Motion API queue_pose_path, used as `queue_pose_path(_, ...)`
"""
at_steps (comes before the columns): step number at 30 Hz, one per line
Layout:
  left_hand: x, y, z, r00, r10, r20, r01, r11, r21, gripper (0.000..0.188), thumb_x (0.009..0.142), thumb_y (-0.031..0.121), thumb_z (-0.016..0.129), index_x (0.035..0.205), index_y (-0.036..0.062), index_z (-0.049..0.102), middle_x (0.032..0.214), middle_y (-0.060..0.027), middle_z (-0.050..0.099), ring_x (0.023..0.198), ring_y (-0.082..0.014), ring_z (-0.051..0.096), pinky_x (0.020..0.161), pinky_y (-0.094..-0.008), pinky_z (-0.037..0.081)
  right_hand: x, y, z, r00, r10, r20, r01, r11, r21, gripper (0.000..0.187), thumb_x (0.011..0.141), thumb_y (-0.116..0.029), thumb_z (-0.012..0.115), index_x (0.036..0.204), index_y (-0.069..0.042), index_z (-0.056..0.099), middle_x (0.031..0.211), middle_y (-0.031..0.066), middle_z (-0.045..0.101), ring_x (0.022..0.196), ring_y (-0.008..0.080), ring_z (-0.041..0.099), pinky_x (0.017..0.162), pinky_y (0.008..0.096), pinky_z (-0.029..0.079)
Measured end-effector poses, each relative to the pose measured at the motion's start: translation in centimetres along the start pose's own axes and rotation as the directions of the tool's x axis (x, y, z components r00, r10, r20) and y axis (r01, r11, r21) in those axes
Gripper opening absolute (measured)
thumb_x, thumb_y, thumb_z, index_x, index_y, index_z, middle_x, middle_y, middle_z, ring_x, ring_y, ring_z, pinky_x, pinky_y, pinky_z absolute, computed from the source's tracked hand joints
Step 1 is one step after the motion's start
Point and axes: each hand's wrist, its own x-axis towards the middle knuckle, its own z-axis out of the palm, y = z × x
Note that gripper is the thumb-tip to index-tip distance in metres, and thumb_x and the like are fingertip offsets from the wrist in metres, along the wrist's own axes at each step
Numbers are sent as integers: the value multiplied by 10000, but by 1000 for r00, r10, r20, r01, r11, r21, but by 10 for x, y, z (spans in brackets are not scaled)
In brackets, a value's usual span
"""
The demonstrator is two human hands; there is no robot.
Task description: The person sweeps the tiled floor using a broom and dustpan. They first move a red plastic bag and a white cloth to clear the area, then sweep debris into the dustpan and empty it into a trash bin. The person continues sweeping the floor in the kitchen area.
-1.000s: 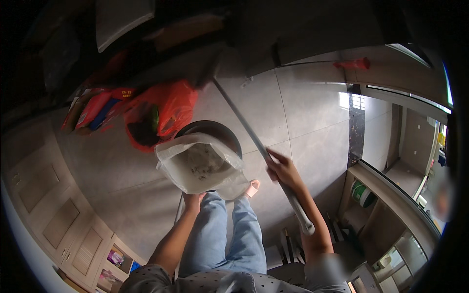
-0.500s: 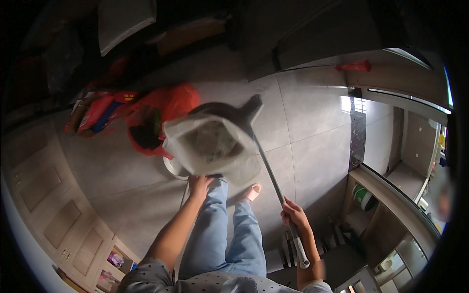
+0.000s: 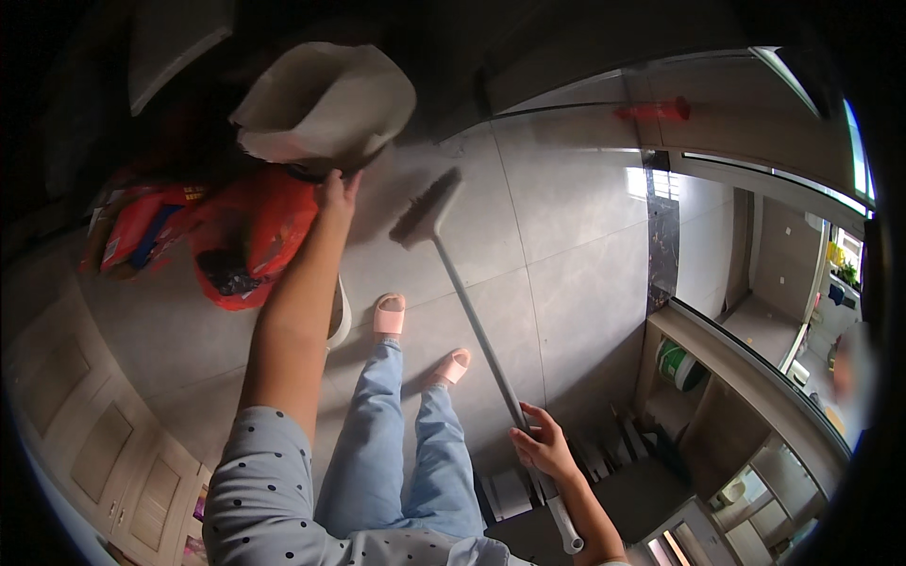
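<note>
Over the grey tiled floor [image 3: 595, 255], broom [image 3: 479, 330]: we see a slim grey handle, pale angled head, dark bristles
Right hand [image 3: 545, 445]: loosely curled around the handle
Left hand [image 3: 337, 191]: gripping our whitish container [image 3: 363, 118] low down
Container: wide-mouthed, creased rim, near the red bag [image 3: 278, 203]

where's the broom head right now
In the head view, the broom head is just above the picture's centre, to the right of the left hand and up from the pink slippers.
</note>
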Motion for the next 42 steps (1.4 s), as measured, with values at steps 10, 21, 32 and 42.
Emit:
queue_pose_path(10,14,17,24,988,68,135,-60,996,-66,257,889,85,357,1103,-56,364,1072,-189,465,990,-312,488,832,-400,491,89,-64,9,985,-69,159,86,992,-97,482,830,-112,534,1264,-25,343,573,0,444,455,59,401,402,211,329)
queue_pose_path(21,-5,-26,42,966,-93,242,78,995,69,280,898,85,308,1144,-44,345,1110,-193,454,1033,-313,467,846,-406,481,36,3,-3,997,63,37,-67,989,135,496,836,-138,545,1279,-60,337,579,-5,439,452,64,397,394,214,315)
queue_pose_path(32,-44,-35,8,940,-328,91,326,945,42,247,815,38,444,1019,-62,346,1108,-219,358,1019,-378,432,877,-470,433,95,4,-37,998,47,48,-56,975,216,489,829,-113,543,1277,-102,347,597,16,450,460,77,369,411,219,298)
queue_pose_path(42,-243,-121,-154,917,-384,-112,257,351,900,134,777,161,547,867,63,527,746,-32,566,686,-153,567,615,-284,475,43,69,-84,998,-65,-2,64,963,261,479,850,-106,503,1290,-78,318,606,11,444,464,79,394,416,220,309)
